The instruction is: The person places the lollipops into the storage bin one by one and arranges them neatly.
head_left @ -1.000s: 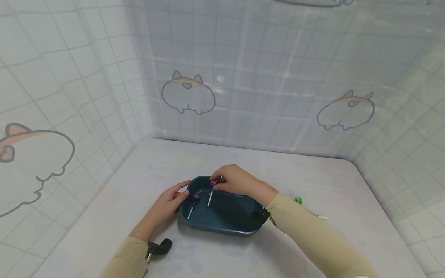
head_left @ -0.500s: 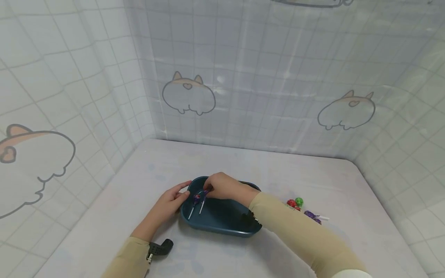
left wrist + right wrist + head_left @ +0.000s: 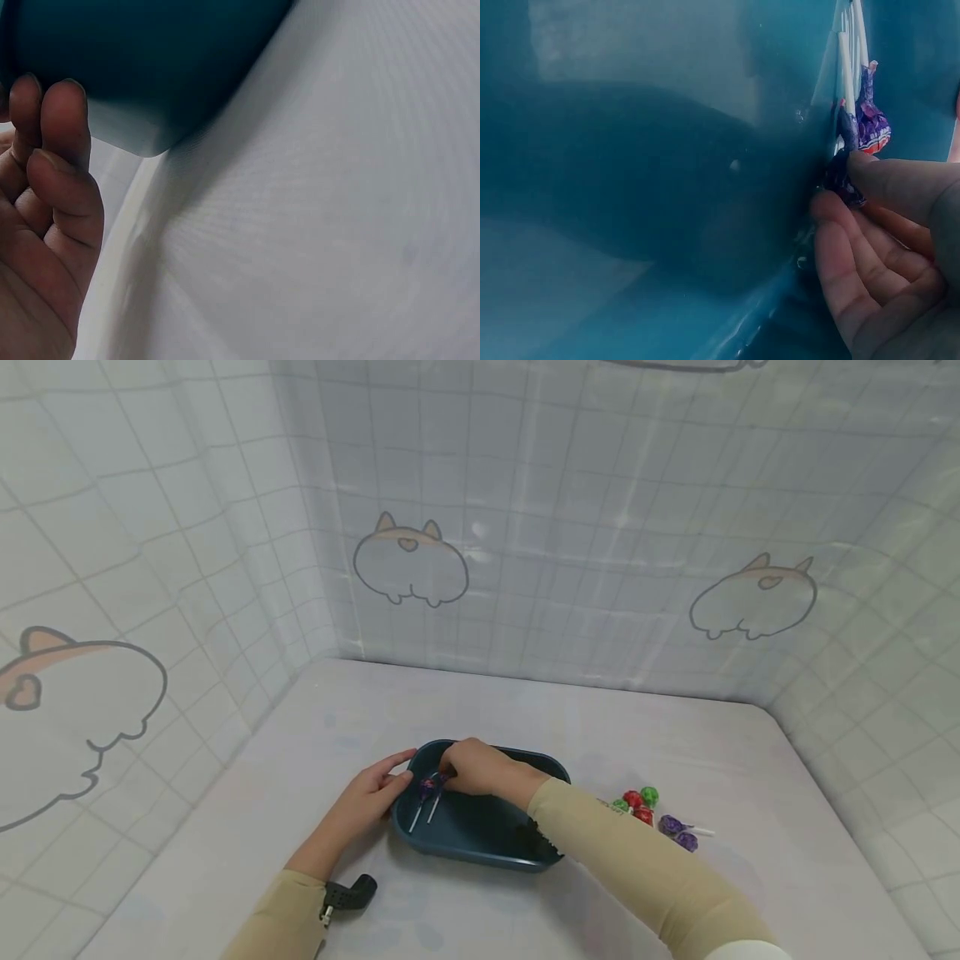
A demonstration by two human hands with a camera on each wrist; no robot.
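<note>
so, nearest come two tan sleeves (image 3: 637, 856), softly creased, and a black wrist device (image 3: 352, 892) bent like an elbow. the left hand (image 3: 367, 793) spreads thumb and forefinger along the left end of the tray (image 3: 480, 857); the other fingers curl loosely by its outer wall. the right hand (image 3: 480, 768) reaches inside, pinching the wrapped head of a purple lollipop (image 3: 843, 178) just beside a second purple lollipop (image 3: 874, 127) at that same end. from here, i'd judge, an uneven release could set the round head rolling and the sticks crossing, while a forearm bumping the rim might shift the lightly steadied tray. the tray itself is glossy dark teal, seemingly plastic, round-ended; the sticks are thin, straight and white, the wrappers crinkled. past the right sleeve, shiny purple (image 3: 686, 841), red (image 3: 643, 815) and green lollipops (image 3: 649, 796) cluster on the pale bench (image 3: 337, 727). behind hangs a rippled, gridded curtain (image 3: 577, 635) with cartoon animal rumps.
</note>
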